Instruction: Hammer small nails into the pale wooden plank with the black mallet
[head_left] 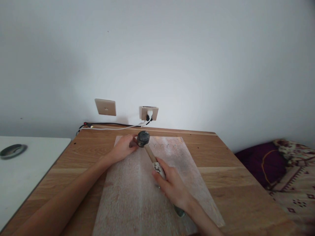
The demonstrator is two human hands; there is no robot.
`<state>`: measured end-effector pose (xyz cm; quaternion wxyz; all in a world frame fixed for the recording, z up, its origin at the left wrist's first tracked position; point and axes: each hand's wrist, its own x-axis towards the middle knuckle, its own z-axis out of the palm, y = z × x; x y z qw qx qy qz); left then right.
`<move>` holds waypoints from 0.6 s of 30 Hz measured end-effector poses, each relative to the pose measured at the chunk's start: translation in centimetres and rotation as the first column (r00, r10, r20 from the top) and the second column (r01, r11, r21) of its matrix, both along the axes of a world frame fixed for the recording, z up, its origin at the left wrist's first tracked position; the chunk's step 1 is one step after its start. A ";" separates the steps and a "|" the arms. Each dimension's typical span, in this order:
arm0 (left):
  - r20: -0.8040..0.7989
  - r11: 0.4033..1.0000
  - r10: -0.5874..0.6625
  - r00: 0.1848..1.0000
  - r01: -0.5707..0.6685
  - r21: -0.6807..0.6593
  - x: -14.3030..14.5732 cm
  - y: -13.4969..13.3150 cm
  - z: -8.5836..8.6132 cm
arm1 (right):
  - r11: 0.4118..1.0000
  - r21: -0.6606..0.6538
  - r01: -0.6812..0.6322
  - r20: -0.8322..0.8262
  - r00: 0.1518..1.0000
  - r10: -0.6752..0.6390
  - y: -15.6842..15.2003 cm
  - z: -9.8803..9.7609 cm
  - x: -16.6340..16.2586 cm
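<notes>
My right hand (173, 185) is wrapped round the wooden handle of a mallet (143, 138) with a dark, rounded head. The handle's dark end pokes out below my palm. Over the far left part of a worn, whitish wooden board (128, 200), the mallet head hangs close to the fingertips of my left hand (125, 147). Those fingers are drawn together near the board's surface, and the head partly covers whatever is between them. To the right of the head, several small nails (168, 145) stand in a row along the board's far edge.
The board lies on a brown wooden table (211, 183) against a white wall. Behind it are a socket with a white plug (149, 114), cables (110, 127) and a wall plate (105, 107). A white surface (31, 173) adjoins at left; patterned fabric (295, 183) lies at right.
</notes>
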<state>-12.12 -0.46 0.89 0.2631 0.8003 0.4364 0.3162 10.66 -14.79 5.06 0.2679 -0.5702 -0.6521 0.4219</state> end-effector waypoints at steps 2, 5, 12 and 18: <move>0.004 1.000 0.006 1.000 -0.006 0.003 0.0 0.0 -0.1 | 1.000 -0.014 -0.012 0.011 1.000 0.012 0.2 0.0 -0.4; 0.029 1.000 -0.001 1.000 0.001 0.018 -0.2 0.1 0.0 | 1.000 -0.021 -0.012 0.012 1.000 0.012 0.2 0.0 -0.5; -0.155 0.993 -0.079 0.985 0.091 0.071 -0.6 -1.4 3.0 | 0.997 -0.058 0.059 -0.065 0.996 -0.063 -0.5 0.0 1.5; -0.517 0.793 -0.345 0.783 0.538 0.286 4.0 -8.4 5.0 | 0.969 -0.037 0.244 -0.062 0.967 -0.246 -1.5 0.8 3.8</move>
